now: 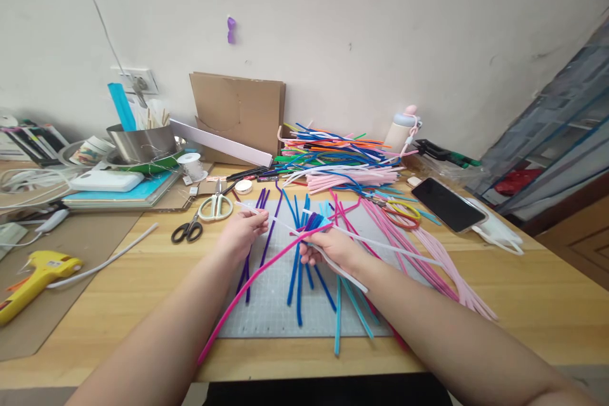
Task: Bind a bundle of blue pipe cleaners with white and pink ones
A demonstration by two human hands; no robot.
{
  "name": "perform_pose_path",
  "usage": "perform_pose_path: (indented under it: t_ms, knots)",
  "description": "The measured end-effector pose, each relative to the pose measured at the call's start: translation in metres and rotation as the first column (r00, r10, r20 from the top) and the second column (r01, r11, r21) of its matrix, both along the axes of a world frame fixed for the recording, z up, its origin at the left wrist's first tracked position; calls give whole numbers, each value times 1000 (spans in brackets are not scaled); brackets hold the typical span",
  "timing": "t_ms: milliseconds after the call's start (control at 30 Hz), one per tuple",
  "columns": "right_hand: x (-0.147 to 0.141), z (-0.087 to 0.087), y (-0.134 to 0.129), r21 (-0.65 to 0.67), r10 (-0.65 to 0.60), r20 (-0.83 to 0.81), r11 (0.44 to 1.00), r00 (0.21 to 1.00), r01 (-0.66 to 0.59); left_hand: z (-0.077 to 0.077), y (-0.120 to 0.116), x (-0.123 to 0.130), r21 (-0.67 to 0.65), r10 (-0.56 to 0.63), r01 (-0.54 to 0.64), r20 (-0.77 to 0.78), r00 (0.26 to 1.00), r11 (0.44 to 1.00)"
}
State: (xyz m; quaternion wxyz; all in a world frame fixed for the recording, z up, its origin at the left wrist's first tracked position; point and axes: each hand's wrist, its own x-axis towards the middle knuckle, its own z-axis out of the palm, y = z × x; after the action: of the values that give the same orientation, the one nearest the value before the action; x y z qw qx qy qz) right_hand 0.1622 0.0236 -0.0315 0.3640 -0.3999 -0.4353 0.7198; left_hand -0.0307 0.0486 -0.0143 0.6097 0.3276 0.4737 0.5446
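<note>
Between the fingertips of my left hand (250,228) one end of a white pipe cleaner (284,224) is pinched; it runs across to my right hand. My right hand (330,248) is closed around a small worked bundle of pipe cleaners (314,222) in purple, blue and light blue. White ends stick out of it to the right, and a long magenta pipe cleaner (252,278) slants down to the front left. How the strands cross inside the grip is hidden. Beneath both hands, loose blue pipe cleaners (299,295), purple ones and turquoise ones lie on a grey cutting mat (271,323).
Pink pipe cleaners (435,260) spread rightward near a phone (447,204). Behind is a mixed pipe cleaner pile (337,155), with a bottle (398,133) and cardboard (238,114). White-handled scissors (216,208), black scissors (187,232) and a yellow glue gun (42,269) lie left.
</note>
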Motion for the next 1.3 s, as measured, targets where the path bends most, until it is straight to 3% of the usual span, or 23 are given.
perform_pose_path:
  t_ms: [367,767,867,933,1000,1033,1067,1167,1300]
  knots:
    - [-1,2,-2,-34,6,8,999,1000,-6,-5,12,-11,103,298,-300,31,954,948]
    - [1,1,-3,-53,24,-12,998,1000,-25,-5,17,-21,91,369,-373,57,928,924]
    - [1,2,-3,-54,11,-54,998,998,-14,-2,12,-11,85,289,-297,91,953,951]
    - [1,3,-3,-44,4,-82,999,997,-7,0,3,1,59,158,-165,101,982,985]
    - [1,4,-2,-29,15,-91,999,996,-18,0,-8,13,24,-37,35,89,995,999]
    - [1,4,-2,-19,25,-87,999,996,-27,0,-13,19,51,-239,237,62,969,970]
    - [1,3,-2,-10,40,-83,999,996,-41,-1,-17,23,93,-357,355,8,934,930]
    - [0,4,-3,32,87,-91,996,992,-84,-5,-23,28,205,-394,426,-179,901,881]
    - [-2,7,-5,69,79,-121,995,989,-71,-8,-15,21,248,-279,331,-223,934,911]
